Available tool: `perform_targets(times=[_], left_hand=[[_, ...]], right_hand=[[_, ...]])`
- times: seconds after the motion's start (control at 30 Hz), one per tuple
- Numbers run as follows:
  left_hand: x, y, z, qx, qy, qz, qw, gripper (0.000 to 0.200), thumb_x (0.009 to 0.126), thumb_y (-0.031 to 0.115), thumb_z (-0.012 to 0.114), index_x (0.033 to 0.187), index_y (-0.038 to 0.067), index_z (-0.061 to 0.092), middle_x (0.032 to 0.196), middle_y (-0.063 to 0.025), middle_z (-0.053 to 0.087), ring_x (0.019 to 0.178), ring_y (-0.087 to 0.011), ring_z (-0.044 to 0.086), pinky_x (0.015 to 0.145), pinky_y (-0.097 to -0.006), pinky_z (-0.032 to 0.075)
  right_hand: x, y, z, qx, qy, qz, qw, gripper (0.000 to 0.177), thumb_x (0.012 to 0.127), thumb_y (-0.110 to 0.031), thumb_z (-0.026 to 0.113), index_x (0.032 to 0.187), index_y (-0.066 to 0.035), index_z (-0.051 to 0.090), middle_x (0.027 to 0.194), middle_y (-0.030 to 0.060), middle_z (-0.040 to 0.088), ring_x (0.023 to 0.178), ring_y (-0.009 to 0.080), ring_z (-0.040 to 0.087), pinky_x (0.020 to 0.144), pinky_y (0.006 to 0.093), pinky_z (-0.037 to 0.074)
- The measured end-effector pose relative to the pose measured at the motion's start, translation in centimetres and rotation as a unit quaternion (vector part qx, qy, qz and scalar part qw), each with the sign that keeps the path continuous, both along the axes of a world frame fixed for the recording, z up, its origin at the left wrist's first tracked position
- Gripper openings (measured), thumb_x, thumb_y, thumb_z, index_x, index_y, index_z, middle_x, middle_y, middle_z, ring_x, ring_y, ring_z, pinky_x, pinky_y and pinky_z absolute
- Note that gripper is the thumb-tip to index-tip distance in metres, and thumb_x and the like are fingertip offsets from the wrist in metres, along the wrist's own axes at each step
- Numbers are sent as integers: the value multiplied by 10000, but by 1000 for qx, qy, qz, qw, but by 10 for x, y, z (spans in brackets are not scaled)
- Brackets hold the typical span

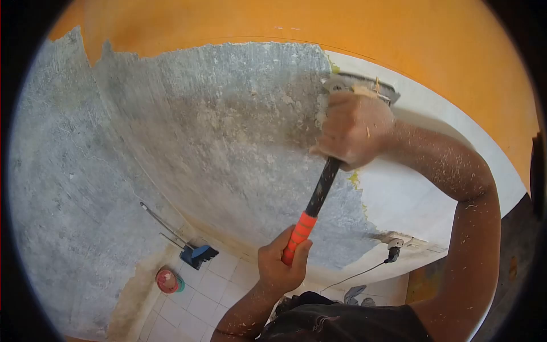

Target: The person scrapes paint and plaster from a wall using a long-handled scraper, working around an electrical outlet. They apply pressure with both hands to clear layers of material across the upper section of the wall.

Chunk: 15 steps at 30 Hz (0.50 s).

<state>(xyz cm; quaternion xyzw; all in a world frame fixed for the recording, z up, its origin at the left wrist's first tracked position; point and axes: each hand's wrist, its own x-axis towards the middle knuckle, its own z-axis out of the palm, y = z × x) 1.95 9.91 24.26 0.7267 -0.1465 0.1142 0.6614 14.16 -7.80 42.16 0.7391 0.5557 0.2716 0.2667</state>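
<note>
We hold a long-handled scraping tool in both hands, tilted steeply against the wall. Our right hand is closed in a fist around the top of the black shaft, just under the metal head, which touches the wall above the knuckles. Our left hand is wrapped around the bottom of the orange grip, fingers curled shut and the thumb lying along it. The black part of the shaft runs bare between the two hands. Pale flecks of dust stick to both forearms.

To the left of both hands spreads a wide patch of bare grey wall, rough and blotchy. Above the right hand runs a band of orange paint, and to its right and below lies white paint. Right of the left hand, a socket sits on the wall with a dark plug and a thin cable hanging from it.

Left of the left hand and lower lies a white tiled floor. On it rest a dark blue dustpan with a thin metal handle and, just beside it, a round red object that we cannot identify.
</note>
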Motion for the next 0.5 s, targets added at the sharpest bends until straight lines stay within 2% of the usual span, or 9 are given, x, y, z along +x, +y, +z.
perform_targets(times=[0.03,0.1,0.13,0.17,0.27,0.33,0.43,0.47,0.5], left_hand=[[-6,-2,0,-2,0,-4,1000,207,803,93,585,967,-32,598,598,-43,511,566,-54,468,517,-240,398],[-18,-3,-7,60,-28,2,998,238,795,96,591,999,-28,602,604,-46,522,565,-50,467,515,-233,396],[-27,-4,-16,49,-21,0,999,273,788,92,595,1036,-22,603,612,-41,536,568,-47,471,520,-227,397],[-32,-3,-24,40,1,-13,999,284,787,82,588,1051,-23,606,618,-34,539,570,-47,469,524,-219,395],[-17,5,-24,51,10,16,999,269,790,86,587,1033,-28,612,606,-30,529,561,-45,459,517,-213,388],[0,6,-1,67,-28,11,997,274,808,124,622,1041,-19,600,594,-76,547,527,-71,506,507,-241,432],[-12,0,-10,66,-35,-3,997,278,803,124,624,1042,-16,602,608,-85,564,538,-82,529,517,-245,440],[-27,-2,-20,53,-19,-2,998,290,793,127,633,1044,-14,601,622,-109,573,554,-97,553,531,-251,449],[-31,-2,-21,56,-41,-4,998,309,786,128,643,1055,-16,598,637,-120,584,580,-96,565,546,-252,455]], right_hand=[[-3,-1,-2,-2,0,-4,1000,192,788,-298,551,644,-173,572,606,-47,580,637,161,598,661,323,453],[-8,-6,-14,-60,21,-48,997,188,788,-296,544,644,-178,571,637,-52,591,669,168,609,688,336,469],[-11,-3,-29,-86,86,-113,986,188,783,-285,541,632,-176,567,640,-55,592,694,165,618,715,345,469],[-14,-9,-37,-87,85,-46,992,189,786,-277,540,629,-175,568,636,-48,593,688,168,623,692,356,478],[-7,-2,-30,-76,114,-74,988,175,775,-278,545,634,-180,577,621,-33,592,654,172,618,655,371,488],[-1,-2,-3,15,22,-21,999,158,757,-288,554,642,-185,588,606,-20,590,638,186,616,640,392,495],[-3,-9,-19,12,14,-15,1000,149,729,-289,565,628,-181,586,600,-12,590,638,202,614,651,412,497],[-10,-10,-27,-22,71,-53,996,144,724,-273,562,620,-176,579,604,-4,592,637,212,613,684,407,499],[-20,0,-26,-107,128,-141,976,154,733,-263,554,611,-171,577,594,-9,588,628,196,609,716,380,486]])
